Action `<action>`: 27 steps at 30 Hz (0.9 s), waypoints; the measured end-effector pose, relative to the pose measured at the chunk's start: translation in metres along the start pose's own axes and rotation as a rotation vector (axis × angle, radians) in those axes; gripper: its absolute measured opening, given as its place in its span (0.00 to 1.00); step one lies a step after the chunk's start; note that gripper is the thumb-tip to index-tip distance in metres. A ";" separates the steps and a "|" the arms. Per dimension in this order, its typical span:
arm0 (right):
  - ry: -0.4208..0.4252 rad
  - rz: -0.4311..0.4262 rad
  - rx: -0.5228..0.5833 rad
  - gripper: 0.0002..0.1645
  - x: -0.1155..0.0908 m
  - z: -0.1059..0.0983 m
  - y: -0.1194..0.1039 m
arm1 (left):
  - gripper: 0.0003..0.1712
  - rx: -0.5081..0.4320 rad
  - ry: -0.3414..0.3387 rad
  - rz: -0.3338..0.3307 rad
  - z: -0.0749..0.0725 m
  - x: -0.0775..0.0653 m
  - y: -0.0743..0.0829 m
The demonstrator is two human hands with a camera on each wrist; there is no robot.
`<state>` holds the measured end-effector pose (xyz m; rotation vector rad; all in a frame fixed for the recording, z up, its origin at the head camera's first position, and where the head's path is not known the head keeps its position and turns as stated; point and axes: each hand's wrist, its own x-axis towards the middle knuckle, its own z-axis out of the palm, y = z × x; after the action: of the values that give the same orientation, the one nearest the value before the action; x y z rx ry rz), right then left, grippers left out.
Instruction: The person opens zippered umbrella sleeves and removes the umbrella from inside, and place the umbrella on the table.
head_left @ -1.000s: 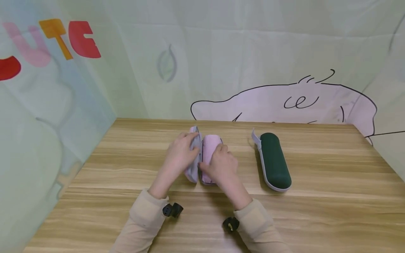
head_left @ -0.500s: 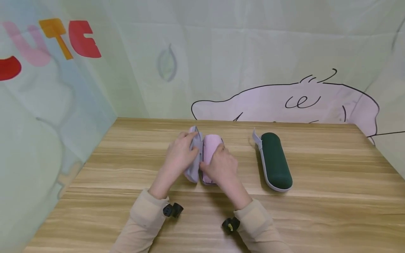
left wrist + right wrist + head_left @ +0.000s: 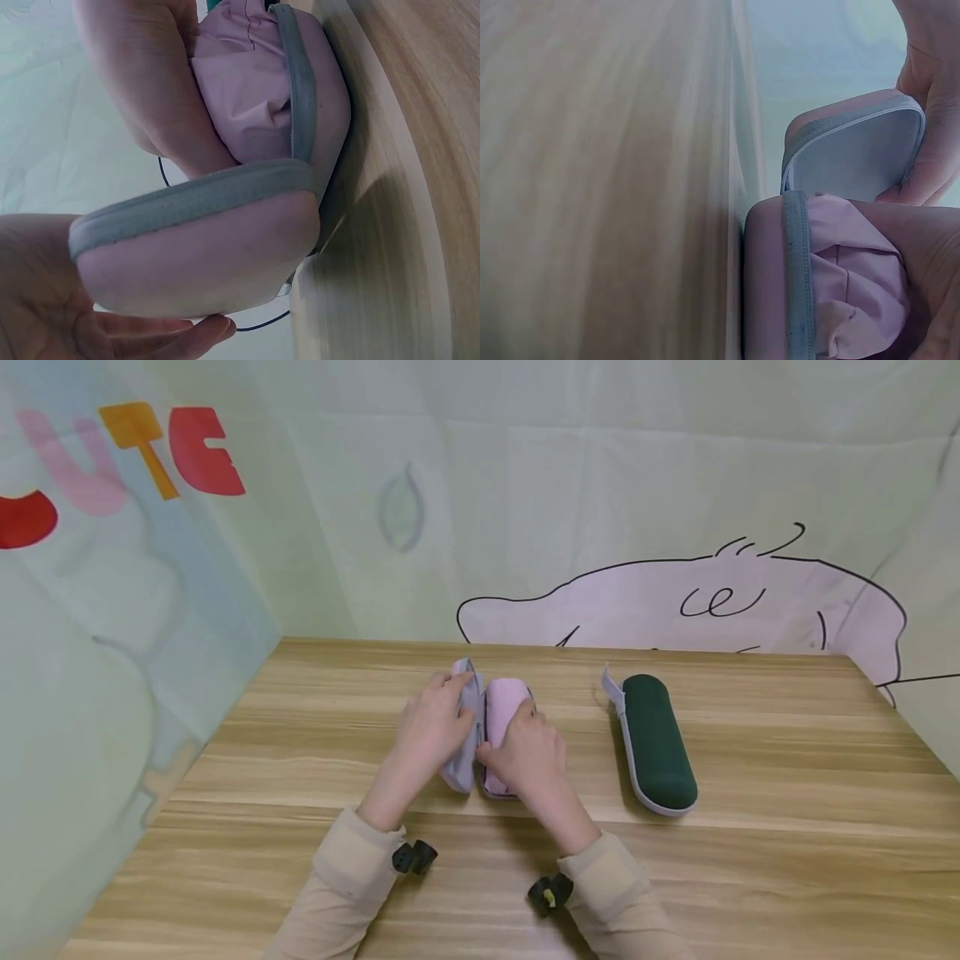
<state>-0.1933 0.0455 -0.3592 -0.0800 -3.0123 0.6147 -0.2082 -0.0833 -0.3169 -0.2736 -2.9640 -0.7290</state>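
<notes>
A pink zip case with grey edging lies unzipped on the table, its lid [image 3: 465, 760] raised on the left. Inside the base [image 3: 330, 97] lies a rolled pink pleated fabric bundle, seemingly a folded umbrella [image 3: 504, 700]. My left hand [image 3: 429, 722] holds the lid upright, thumb on the grey inner side and fingers behind the pink shell. From above, my right hand [image 3: 531, 753] grips the umbrella, thumb at its left side; the other fingertips are partly hidden on its far side. In the right wrist view, the umbrella's gathered end [image 3: 855, 277] sits within the base's zip edge.
A dark green capsule-shaped case [image 3: 656, 743] with a grey edge and strap lies closed to the right. Wood-grain table [image 3: 787, 843] surrounds both cases. A printed cloth backdrop [image 3: 337, 527] hangs behind and at the sides.
Both hands keep their holds on the lid and the umbrella. The head view has shifted slightly, so everything sits a little further right in it.
</notes>
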 end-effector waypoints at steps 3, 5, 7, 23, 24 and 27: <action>-0.003 0.005 0.007 0.56 0.001 0.000 0.000 | 0.29 0.000 0.001 0.001 0.000 0.000 0.000; -0.002 0.005 0.010 0.55 0.001 0.000 0.000 | 0.29 0.000 0.001 0.002 0.000 0.001 0.000; 0.000 0.003 0.016 0.55 0.001 0.000 0.000 | 0.29 0.004 0.001 0.003 0.001 0.001 -0.001; 0.055 -0.034 0.059 0.48 0.000 -0.008 -0.001 | 0.30 0.052 0.021 0.014 0.002 0.000 -0.002; 0.057 -0.037 0.061 0.48 0.000 -0.009 -0.002 | 0.30 0.050 0.021 0.015 0.002 0.001 -0.003; 0.058 -0.039 0.073 0.48 -0.002 -0.013 -0.003 | 0.29 0.057 0.025 0.018 0.002 0.001 -0.004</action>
<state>-0.1905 0.0473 -0.3465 -0.0342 -2.9252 0.7057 -0.2101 -0.0852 -0.3206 -0.2852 -2.9489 -0.6403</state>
